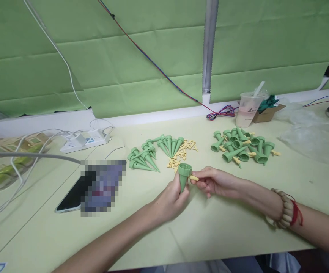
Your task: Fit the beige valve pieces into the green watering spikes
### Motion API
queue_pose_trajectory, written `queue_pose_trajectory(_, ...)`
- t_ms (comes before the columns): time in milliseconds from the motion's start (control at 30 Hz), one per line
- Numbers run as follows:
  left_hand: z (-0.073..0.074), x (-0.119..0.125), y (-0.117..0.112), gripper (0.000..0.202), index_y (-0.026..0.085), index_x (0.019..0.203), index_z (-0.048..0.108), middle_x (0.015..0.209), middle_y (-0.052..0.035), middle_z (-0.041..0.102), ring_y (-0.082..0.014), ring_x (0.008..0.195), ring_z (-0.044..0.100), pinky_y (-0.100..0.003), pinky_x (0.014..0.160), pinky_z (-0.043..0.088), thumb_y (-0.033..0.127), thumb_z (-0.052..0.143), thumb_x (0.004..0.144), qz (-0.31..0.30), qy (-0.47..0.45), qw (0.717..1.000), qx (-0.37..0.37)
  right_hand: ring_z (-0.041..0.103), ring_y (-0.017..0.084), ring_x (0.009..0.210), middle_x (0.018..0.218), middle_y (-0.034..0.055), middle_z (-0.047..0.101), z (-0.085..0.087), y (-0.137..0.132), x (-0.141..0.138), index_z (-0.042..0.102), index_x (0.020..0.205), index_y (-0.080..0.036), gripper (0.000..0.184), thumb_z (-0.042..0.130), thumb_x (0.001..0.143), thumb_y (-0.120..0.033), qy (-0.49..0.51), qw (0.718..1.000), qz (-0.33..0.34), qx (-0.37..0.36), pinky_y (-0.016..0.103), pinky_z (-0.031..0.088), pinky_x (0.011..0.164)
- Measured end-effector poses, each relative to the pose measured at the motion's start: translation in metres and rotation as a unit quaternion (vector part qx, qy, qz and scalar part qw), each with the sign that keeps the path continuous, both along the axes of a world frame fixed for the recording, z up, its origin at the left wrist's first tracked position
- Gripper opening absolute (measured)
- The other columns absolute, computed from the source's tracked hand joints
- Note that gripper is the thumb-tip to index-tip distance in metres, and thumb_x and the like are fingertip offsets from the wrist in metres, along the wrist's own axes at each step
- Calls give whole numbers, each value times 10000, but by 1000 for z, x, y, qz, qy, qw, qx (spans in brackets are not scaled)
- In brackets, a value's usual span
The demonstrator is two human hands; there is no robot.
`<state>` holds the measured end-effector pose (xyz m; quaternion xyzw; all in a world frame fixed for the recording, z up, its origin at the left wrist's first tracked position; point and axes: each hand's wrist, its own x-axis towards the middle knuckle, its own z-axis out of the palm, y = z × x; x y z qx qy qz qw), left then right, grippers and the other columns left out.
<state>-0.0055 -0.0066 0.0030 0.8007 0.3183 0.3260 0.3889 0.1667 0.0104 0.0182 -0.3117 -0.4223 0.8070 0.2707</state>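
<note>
My left hand (175, 199) is closed around a green plastic watering spike (184, 171), its wide threaded mouth up and its tip down. My right hand (215, 182) pinches a small yellow valve (193, 178) against the spike's side; how deep it sits I cannot tell. Beyond my hands lies a scattered heap of loose yellow valves (188, 146). Left of that heap are several green spikes (144, 157) without yellow parts showing. Farther right is a pile of green spikes (235, 144), several with yellow valves sticking out.
A phone (76, 189) lies on the left, partly pixelated. Behind it are a power strip (86, 141) with plugs and trailing white cables. At the back right stand a plastic drink cup (247, 110), a small cardboard box (268, 113) and clear plastic bags (303, 129). A wire bundle (222, 112) lies along the wall.
</note>
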Motion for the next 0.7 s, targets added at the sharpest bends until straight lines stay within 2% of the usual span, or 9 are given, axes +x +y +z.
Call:
queue_pose_trajectory(100,-2,0,0,60,194,886,426,717,-3,565,-112,613,535,-256,623,459,200,378,852,26,-31,997,-72,443,43,426,506,-47,483,-4,2,-4,628,689,-112,306,621,762,-410,-20,998,-16,58,175,465,472)
queue_pose_trajectory(167,-3,1,-1,88,205,907,400,522,70,462,-71,378,396,-194,409,366,276,359,875,37,-59,982,-176,506,77,460,545,-14,532,-7,4,-4,630,717,-109,407,526,808,-493,-86,983,-44,156,221,482,500)
queue_pose_trajectory(200,-4,2,-1,109,212,923,382,459,101,396,-60,311,316,-173,343,294,307,346,883,37,-76,970,-226,537,98,491,574,6,561,-8,5,-3,634,742,-113,446,472,830,-519,-135,962,-70,228,242,486,518)
queue_pose_trajectory(233,-5,2,-2,121,218,933,366,421,123,340,-55,275,264,-158,308,239,327,341,887,38,-97,959,-265,561,114,536,628,24,596,-9,5,-2,644,797,-121,438,454,843,-513,-189,925,-104,314,256,488,551)
queue_pose_trajectory(300,-5,3,-2,126,225,935,349,390,141,291,-53,247,243,-136,280,193,341,355,886,35,-137,939,-314,589,130,626,809,52,659,-11,6,1,641,967,-162,355,488,846,-459,-273,823,-152,475,271,485,624)
queue_pose_trajectory(367,-5,3,-1,129,226,909,351,383,142,293,-51,238,261,-119,269,186,345,389,876,31,-166,925,-340,604,143,695,932,62,673,-14,7,5,627,1037,-197,292,513,853,-392,-305,734,-155,587,279,477,674)
queue_pose_trajectory(467,-5,1,2,176,223,847,347,380,142,300,-45,224,268,-107,257,166,372,440,857,15,-179,915,-361,612,171,739,849,80,683,-18,10,7,654,911,-177,261,442,900,-329,-310,654,-135,677,295,470,687)
queue_pose_trajectory(567,-6,0,4,223,222,841,341,378,144,293,-45,218,267,-109,251,149,423,436,854,1,-160,916,-367,599,189,784,845,89,661,-21,13,7,627,924,-168,263,392,921,-287,-330,613,-103,710,319,462,715)
queue_pose_trajectory(700,-8,-2,2,203,219,998,366,376,144,272,-50,223,235,-124,248,139,378,387,874,-6,-102,934,-343,544,190,771,823,83,618,-22,11,7,588,914,-161,271,337,935,-260,-345,607,-40,715,335,440,715)
